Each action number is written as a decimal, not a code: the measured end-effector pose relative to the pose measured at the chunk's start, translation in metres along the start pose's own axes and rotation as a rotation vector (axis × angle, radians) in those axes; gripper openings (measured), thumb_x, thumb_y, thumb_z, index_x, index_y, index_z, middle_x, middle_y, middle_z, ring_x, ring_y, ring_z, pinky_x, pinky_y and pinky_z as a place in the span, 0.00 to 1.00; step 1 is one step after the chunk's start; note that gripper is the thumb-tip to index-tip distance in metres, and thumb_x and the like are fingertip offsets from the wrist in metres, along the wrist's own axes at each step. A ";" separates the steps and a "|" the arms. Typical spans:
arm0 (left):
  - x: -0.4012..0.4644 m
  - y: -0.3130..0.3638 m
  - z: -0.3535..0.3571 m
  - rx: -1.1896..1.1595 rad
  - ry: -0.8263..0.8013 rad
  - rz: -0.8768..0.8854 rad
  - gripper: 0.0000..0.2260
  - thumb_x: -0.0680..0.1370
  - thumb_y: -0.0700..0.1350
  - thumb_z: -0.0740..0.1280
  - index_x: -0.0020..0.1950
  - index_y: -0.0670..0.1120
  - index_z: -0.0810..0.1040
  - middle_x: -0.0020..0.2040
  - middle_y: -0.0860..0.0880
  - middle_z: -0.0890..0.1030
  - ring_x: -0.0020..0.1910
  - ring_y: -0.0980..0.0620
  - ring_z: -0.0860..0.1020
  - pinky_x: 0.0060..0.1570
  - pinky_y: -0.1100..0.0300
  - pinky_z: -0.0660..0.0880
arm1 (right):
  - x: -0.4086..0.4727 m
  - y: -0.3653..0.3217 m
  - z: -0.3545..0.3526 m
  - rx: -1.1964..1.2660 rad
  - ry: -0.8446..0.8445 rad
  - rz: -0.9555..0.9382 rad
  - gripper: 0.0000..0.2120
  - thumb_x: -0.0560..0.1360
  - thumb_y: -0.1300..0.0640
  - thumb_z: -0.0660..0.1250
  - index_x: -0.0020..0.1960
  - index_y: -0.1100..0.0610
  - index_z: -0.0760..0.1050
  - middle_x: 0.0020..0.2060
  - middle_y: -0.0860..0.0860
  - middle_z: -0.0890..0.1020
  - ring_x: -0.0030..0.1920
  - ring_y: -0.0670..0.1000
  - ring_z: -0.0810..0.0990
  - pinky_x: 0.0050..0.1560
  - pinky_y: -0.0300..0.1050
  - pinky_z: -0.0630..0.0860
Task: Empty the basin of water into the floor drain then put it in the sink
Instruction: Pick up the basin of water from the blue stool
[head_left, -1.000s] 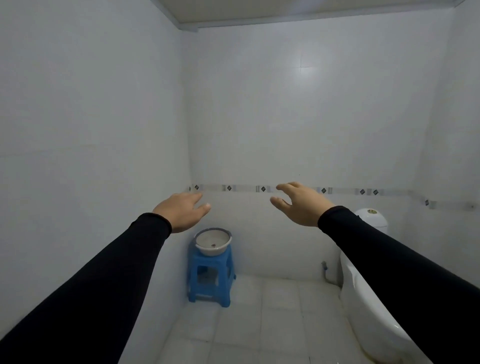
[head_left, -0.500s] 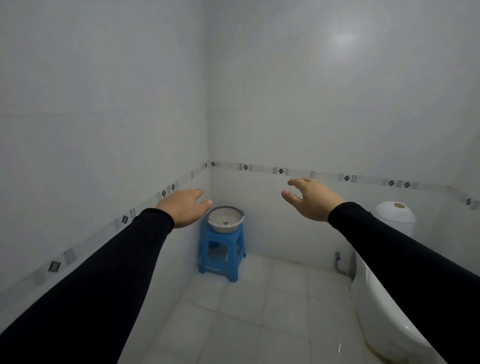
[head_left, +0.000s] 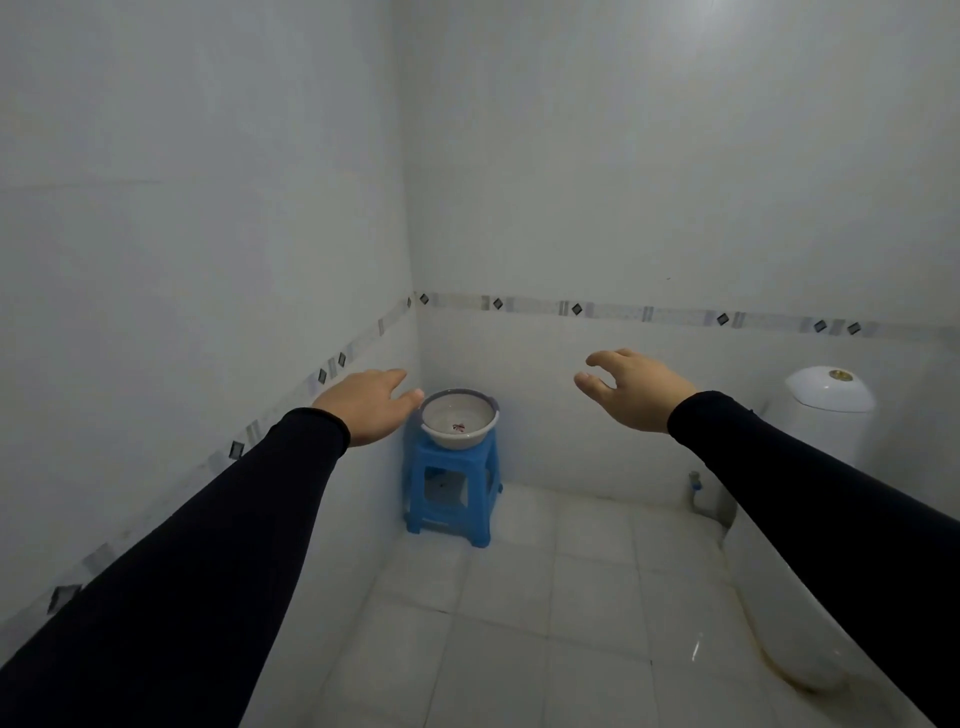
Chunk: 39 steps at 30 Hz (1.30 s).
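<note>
White-tiled bathroom corner, walls banded by a decorative tile border with small dark diamonds, floor of pale square tiles. Blue plastic stool tucked into the corner where the two walls meet. White basin with a grey-purple rim set on the stool top, upright, a small dark-red motif on its bottom; water inside hard to confirm at this range, perhaps a shallow clear layer. White toilet against the right wall, a small pipe fitting low on the wall beside it.

Left hand out ahead in a black sleeve, fingers loosely together and extended, empty, appearing next to the basin's rim yet most likely well short of it in depth. Right hand raised at similar height, fingers spread and slightly curled, thumb apart, empty, well clear of the basin.

Step in hand, by the look of it: the approach, with nothing yet gripped. Next move calls for closing in on the stool and taking the basin by opposite sides of the rim, level, to keep any water from slopping. No floor drain and no sink visible from this angle; both to be found before pouring. Glossy floor tiles, likely slippery once wet.
</note>
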<state>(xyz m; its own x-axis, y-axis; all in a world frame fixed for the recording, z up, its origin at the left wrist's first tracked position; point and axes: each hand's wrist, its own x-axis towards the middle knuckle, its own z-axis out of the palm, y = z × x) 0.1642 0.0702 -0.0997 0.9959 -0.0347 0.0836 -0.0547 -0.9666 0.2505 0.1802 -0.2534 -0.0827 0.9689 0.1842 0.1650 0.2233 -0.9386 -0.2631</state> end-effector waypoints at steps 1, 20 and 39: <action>0.012 -0.010 -0.001 -0.006 -0.013 -0.001 0.29 0.80 0.61 0.53 0.77 0.47 0.60 0.77 0.44 0.64 0.75 0.45 0.62 0.70 0.50 0.61 | 0.011 -0.005 0.005 0.004 -0.005 0.012 0.29 0.78 0.39 0.52 0.72 0.54 0.64 0.70 0.54 0.69 0.67 0.55 0.70 0.65 0.49 0.66; 0.196 -0.107 0.056 -0.071 -0.137 -0.039 0.29 0.80 0.60 0.53 0.77 0.46 0.60 0.77 0.44 0.64 0.74 0.44 0.64 0.68 0.51 0.62 | 0.195 -0.016 0.102 0.032 -0.121 0.104 0.28 0.79 0.40 0.52 0.73 0.54 0.63 0.70 0.56 0.68 0.69 0.56 0.68 0.67 0.50 0.65; 0.406 -0.102 0.126 -0.160 -0.221 -0.197 0.30 0.80 0.61 0.54 0.78 0.47 0.59 0.77 0.44 0.64 0.74 0.45 0.63 0.69 0.53 0.60 | 0.421 0.086 0.172 0.103 -0.219 0.116 0.28 0.78 0.39 0.52 0.72 0.55 0.65 0.67 0.57 0.72 0.66 0.57 0.71 0.64 0.49 0.67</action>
<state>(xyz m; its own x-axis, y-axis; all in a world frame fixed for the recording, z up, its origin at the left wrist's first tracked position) 0.5835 0.1225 -0.2127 0.9791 0.0781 -0.1879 0.1475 -0.9088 0.3904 0.6257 -0.2065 -0.1992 0.9861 0.1465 -0.0786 0.1081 -0.9244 -0.3658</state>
